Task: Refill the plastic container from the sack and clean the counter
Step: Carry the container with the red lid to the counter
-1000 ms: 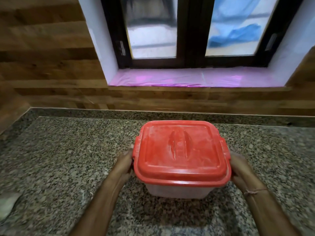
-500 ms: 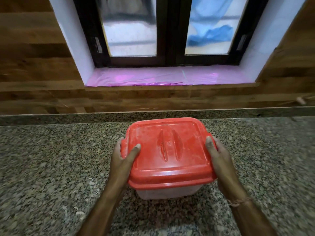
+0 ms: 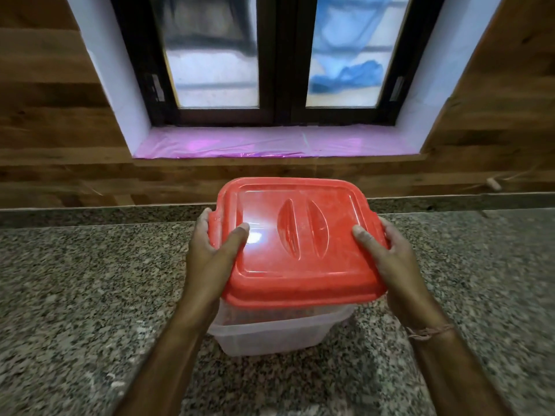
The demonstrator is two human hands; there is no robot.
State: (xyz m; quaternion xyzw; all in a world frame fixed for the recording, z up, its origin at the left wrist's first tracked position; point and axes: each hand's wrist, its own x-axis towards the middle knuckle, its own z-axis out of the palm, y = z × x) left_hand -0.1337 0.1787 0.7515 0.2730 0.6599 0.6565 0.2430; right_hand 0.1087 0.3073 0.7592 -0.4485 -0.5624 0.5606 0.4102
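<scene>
The red lid (image 3: 300, 250) was gripped by both hands. It was held at its left edge by the left hand (image 3: 210, 259) and at its right edge by the right hand (image 3: 393, 265). 1 thumb from each hand was laid flat on the lid's top, the left thumb (image 3: 237, 235) beside a bright glare patch and the right thumb (image 3: 365, 235) just right of the 2 raised ridges at the centre. The remaining fingers (image 3: 202, 217) were curled round the side rims, by the small tabs there. A thin thread band (image 3: 429, 330) was worn on the right wrist.

The plastic container (image 3: 270, 334), translucent and squarish, was stood on the speckled granite counter (image 3: 75, 280), directly under the lid. Its upper wall was tinted red beneath the lid's near edge. Whether the lid was fully seated on it or raised clear could not be told. Its contents could not be made out through the cloudy wall.

A few pale specks (image 3: 117, 382) were seen on the counter to the left of the container, nearer the camera. Behind the container a low granite upstand (image 3: 90, 216) was seen, and above that a wood-panelled wall (image 3: 45, 115). Further behind and above the container a dark-framed window (image 3: 270, 55) with 2 panes was set, its sill covered by shiny pink film (image 3: 270, 142).
</scene>
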